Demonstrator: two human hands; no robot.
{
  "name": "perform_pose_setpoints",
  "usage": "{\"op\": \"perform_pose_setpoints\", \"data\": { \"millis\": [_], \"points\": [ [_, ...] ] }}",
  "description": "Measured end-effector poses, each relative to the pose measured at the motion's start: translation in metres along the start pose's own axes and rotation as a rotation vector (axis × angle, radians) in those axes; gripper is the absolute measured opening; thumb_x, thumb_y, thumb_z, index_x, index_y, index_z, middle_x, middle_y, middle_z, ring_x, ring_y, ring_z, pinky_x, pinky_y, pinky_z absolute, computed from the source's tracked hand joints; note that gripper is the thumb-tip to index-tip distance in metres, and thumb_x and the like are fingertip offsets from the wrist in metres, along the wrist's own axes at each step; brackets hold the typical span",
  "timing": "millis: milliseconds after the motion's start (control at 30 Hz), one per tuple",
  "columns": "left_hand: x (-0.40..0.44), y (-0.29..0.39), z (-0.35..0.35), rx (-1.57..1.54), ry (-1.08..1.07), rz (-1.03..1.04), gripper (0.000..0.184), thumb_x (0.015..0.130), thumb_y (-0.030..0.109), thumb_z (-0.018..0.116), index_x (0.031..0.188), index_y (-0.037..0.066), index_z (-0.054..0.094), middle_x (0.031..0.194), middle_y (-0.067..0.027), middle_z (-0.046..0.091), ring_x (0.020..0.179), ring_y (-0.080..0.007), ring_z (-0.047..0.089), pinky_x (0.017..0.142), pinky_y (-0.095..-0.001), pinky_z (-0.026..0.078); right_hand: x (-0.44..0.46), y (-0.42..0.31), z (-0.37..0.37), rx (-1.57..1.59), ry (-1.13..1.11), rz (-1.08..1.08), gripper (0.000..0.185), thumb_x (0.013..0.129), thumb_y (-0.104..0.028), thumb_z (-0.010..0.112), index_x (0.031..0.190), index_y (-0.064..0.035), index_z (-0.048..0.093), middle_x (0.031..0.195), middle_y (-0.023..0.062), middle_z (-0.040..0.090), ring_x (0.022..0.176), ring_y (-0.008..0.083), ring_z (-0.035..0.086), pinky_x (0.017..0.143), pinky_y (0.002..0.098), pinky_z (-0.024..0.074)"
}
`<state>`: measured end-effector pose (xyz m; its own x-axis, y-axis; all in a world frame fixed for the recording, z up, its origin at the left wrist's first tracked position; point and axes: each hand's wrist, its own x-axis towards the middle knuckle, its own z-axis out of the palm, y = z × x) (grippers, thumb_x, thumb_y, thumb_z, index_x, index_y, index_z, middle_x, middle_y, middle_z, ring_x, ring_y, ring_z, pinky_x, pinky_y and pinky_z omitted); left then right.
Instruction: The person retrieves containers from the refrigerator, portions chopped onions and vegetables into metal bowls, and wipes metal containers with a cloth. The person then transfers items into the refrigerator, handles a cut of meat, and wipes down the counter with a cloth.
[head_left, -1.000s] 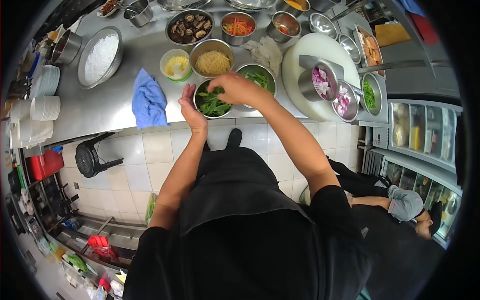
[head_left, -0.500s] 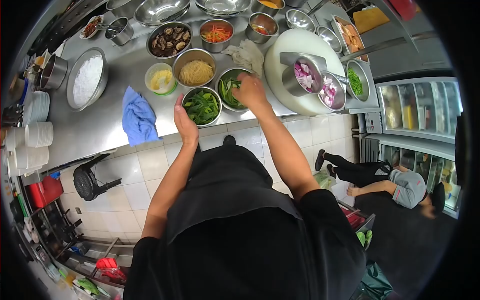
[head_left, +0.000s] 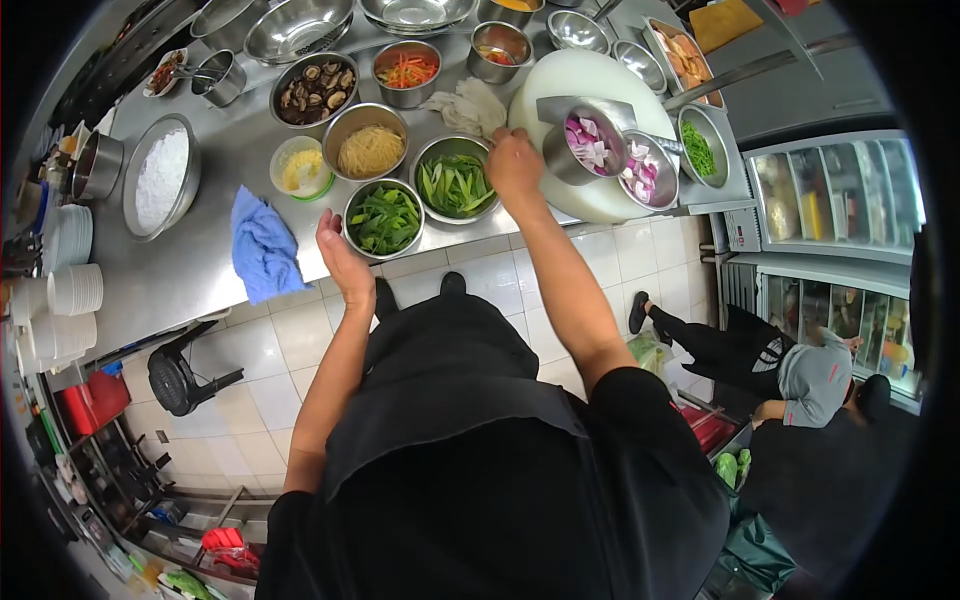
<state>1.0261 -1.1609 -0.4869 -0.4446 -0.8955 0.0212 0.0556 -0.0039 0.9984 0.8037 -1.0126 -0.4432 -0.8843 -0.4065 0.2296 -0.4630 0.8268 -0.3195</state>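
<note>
Beside the smaller steel bowl of cut green leaves [head_left: 383, 218], my left hand [head_left: 345, 265] is open, its fingers stretched along the bowl's near left side. My right hand [head_left: 515, 168] is at the right rim of the larger bowl of sliced green stalks [head_left: 454, 184], with fingers curled; whatever they hold is hidden. The two bowls stand side by side at the counter's front edge. Behind them are a bowl of pale noodles [head_left: 371, 152] and a green-based tub of yellow bits [head_left: 301, 170].
The steel counter [head_left: 210, 230] also bears a blue cloth [head_left: 265, 245], a bowl of white powder [head_left: 160, 178], mushrooms [head_left: 317, 93], red strips [head_left: 408, 70] and a white cloth [head_left: 470, 108]. Onion pots [head_left: 590, 145] stand on a round white board [head_left: 540, 100]. A person [head_left: 815, 375] is at the right by the fridge.
My right hand has moved right, from over the smaller leaf bowl, across the stalk bowl, to its right rim. The view has shifted. The person at the right has changed posture.
</note>
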Motion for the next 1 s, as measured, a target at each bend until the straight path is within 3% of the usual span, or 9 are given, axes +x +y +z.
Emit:
{"op": "perform_pose_setpoints", "data": {
  "millis": [100,300,500,567,700,767,867,933,1000],
  "points": [
    [0.001,0.002,-0.003,0.063,0.000,-0.033,0.058,0.102,0.041,0.027,0.135,-0.004,0.040,0.126,-0.0226,0.049,0.118,-0.0276,0.046,0.105,-0.0376,0.032,0.005,-0.004,0.003,0.024,-0.118,-0.072,0.025,0.073,-0.013,0.073,0.094,-0.0026,0.063,0.097,0.0201,0.061,0.090,0.0371,0.064,0.073,0.0459,0.0525],
    [-0.004,-0.003,-0.009,0.053,-0.024,-0.013,0.056,0.103,0.041,0.027,0.134,-0.003,0.042,0.120,-0.0207,0.054,0.113,-0.0268,0.049,0.102,-0.0377,0.034,0.014,0.010,0.020,0.030,-0.033,-0.164,0.017,0.077,-0.012,0.065,0.092,-0.0042,0.066,0.088,0.0196,0.066,0.082,0.0364,0.066,0.069,0.0459,0.0536],
    [-0.002,-0.005,-0.015,0.001,-0.038,-0.072,0.055,0.103,0.041,0.026,0.133,-0.001,0.044,0.119,-0.0197,0.055,0.112,-0.0259,0.050,0.101,-0.0375,0.034,0.018,0.018,0.015,0.273,0.070,-0.195,0.012,0.079,-0.017,0.065,0.082,-0.0062,0.070,0.073,0.0193,0.066,0.071,0.0366,0.065,0.066,0.0447,0.0535],
    [0.000,-0.005,-0.015,-0.007,-0.073,-0.109,0.055,0.103,0.042,0.026,0.134,-0.001,0.043,0.120,-0.0194,0.054,0.111,-0.0251,0.050,0.101,-0.0378,0.035,0.016,0.016,0.017,0.379,-0.203,-0.131,0.018,0.077,-0.022,0.070,0.088,-0.0080,0.070,0.082,0.0194,0.068,0.078,0.0343,0.066,0.070,0.0421,0.0538],
    [0.000,-0.003,-0.010,-0.052,-0.093,-0.129,0.056,0.103,0.042,0.026,0.134,-0.002,0.043,0.123,-0.0197,0.052,0.111,-0.0249,0.051,0.102,-0.0374,0.035,-0.010,-0.026,0.017,0.221,-0.261,-0.024,0.033,0.074,-0.025,0.075,0.101,-0.0094,0.066,0.102,0.0222,0.065,0.093,0.0363,0.064,0.076,0.0422,0.0537],
    [0.001,-0.006,-0.007,-0.096,-0.114,-0.152,0.056,0.103,0.041,0.028,0.134,-0.003,0.042,0.128,-0.0196,0.049,0.116,-0.0255,0.048,0.104,-0.0361,0.033,-0.022,-0.054,0.023,0.069,-0.363,0.177,0.047,0.073,-0.026,0.078,0.113,-0.0109,0.058,0.117,0.0237,0.053,0.106,0.0422,0.056,0.081,0.0461,0.0529],
    [-0.001,0.005,0.001,0.071,-0.136,-0.002,0.056,0.103,0.042,0.029,0.135,-0.003,0.041,0.132,-0.0191,0.046,0.121,-0.0263,0.044,0.106,-0.0351,0.031,-0.024,-0.063,0.040,0.064,-0.324,0.117,0.050,0.072,-0.021,0.077,0.116,-0.0114,0.054,0.116,0.0230,0.046,0.107,0.0473,0.052,0.080,0.0502,0.0528],
    [-0.005,0.017,0.005,0.093,-0.140,-0.017,0.057,0.103,0.042,0.030,0.135,-0.003,0.040,0.134,-0.0184,0.045,0.125,-0.0265,0.041,0.107,-0.0351,0.030,-0.018,-0.056,0.056,0.041,-0.259,0.081,0.049,0.070,-0.016,0.076,0.115,-0.0124,0.057,0.113,0.0210,0.049,0.104,0.0442,0.055,0.080,0.0495,0.0530],
    [-0.004,0.020,0.006,0.081,-0.149,-0.019,0.057,0.102,0.042,0.030,0.136,-0.004,0.039,0.135,-0.0190,0.045,0.125,-0.0266,0.042,0.107,-0.0353,0.030,-0.008,-0.042,0.053,0.052,-0.347,0.024,0.059,0.064,-0.013,0.078,0.119,-0.0147,0.056,0.117,0.0183,0.053,0.105,0.0357,0.058,0.086,0.0456,0.0513]
  ]
}}
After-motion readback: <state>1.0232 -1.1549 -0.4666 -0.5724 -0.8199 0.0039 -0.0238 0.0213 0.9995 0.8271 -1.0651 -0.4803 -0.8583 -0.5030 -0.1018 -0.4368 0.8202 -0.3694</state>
